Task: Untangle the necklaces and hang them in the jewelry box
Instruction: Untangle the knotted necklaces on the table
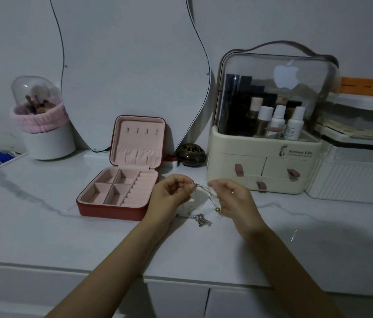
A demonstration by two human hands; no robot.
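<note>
A: What are the hands doing?

B: The left hand (pixel 169 193) and the right hand (pixel 231 196) are up above the white table (pixel 43 226), near its middle. Both hands have curled fingers. Each one pinches a thin chain with its fingertips.

A: Where are the necklaces (pixel 206 203)?

B: They are between the 2 hands. The chains stretch from one pinch to the other. Some strands hang down by the right hand, and a small gold bead (pixel 217 210) dangles there. A silver clump (pixel 201 220) of chain lies on the table just below the hands. I cannot tell how many necklaces there are.

A: And the jewelry box (pixel 121 193)?

B: It is red outside and pink inside. It sits open just left of the left hand. Its lid (pixel 138 141) stands up toward the back edge. The lid has 4 little hooks (pixel 143 130) in a row, and nothing hangs on them. The bottom part has 4 square spaces and a row of soft rolls.

A: What else is on the table?

B: A curvy mirror (pixel 132 65) leans at the back. A cream makeup case (pixel 265 157) with bottles stands toward the back right. A brush pot (pixel 43 125) with a pink band is at the back left. A small dark round jar (pixel 191 154) sits between the box lid and the case.
</note>
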